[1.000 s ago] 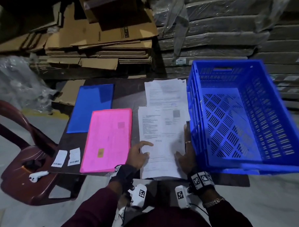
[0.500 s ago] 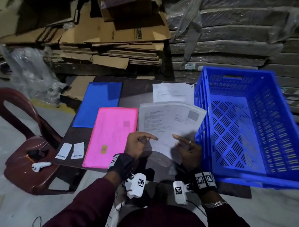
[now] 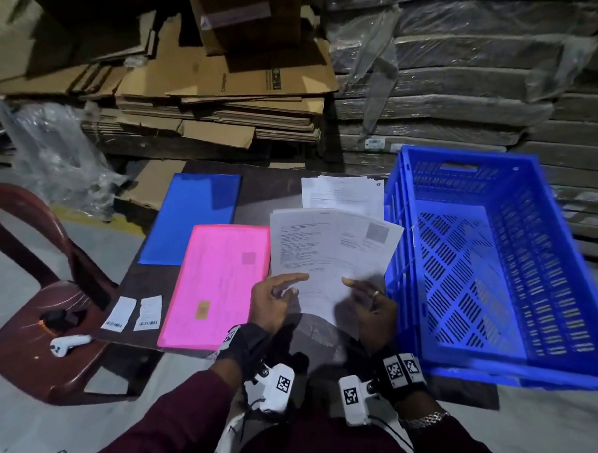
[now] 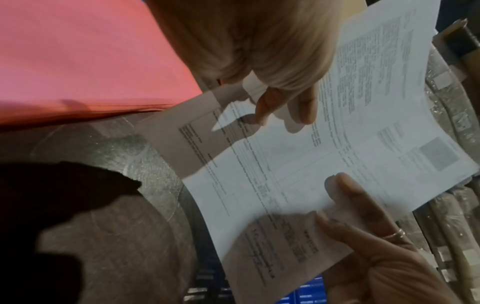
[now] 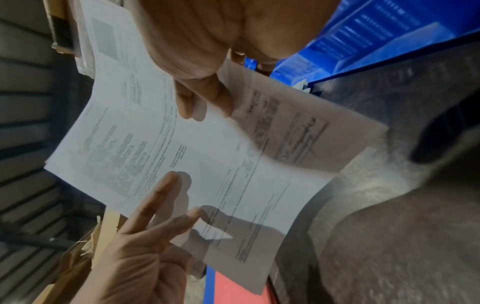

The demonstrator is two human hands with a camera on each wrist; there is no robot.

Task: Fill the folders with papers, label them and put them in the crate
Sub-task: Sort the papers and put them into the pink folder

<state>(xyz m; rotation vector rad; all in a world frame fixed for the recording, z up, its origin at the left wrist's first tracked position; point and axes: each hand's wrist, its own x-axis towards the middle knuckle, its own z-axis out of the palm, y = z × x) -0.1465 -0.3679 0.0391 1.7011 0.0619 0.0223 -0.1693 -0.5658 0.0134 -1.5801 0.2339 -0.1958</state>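
A fanned stack of printed papers (image 3: 331,248) is held above the dark table (image 3: 258,193) by both hands. My left hand (image 3: 281,290) pinches its lower left edge and my right hand (image 3: 363,294) pinches the lower right, thumbs on top. The wrist views show the same papers (image 4: 298,164) (image 5: 207,160) between the two hands. A pink folder (image 3: 216,284) lies flat just left of the papers, with a blue folder (image 3: 191,218) behind it. Two white barcode labels (image 3: 134,312) lie at the table's left front. The empty blue crate (image 3: 409,265) stands on the right.
More sheets (image 3: 341,195) lie on the table behind the held stack, against the crate. A maroon plastic chair (image 3: 23,317) with a small white object (image 3: 70,341) on its seat stands to the left. Flattened cardboard (image 3: 227,103) and wrapped stacks (image 3: 450,96) line the back.
The papers lay flat on the table under both hands; now both hands have lifted them off it and hold them up, fanned. Some sheets stayed on the table behind.
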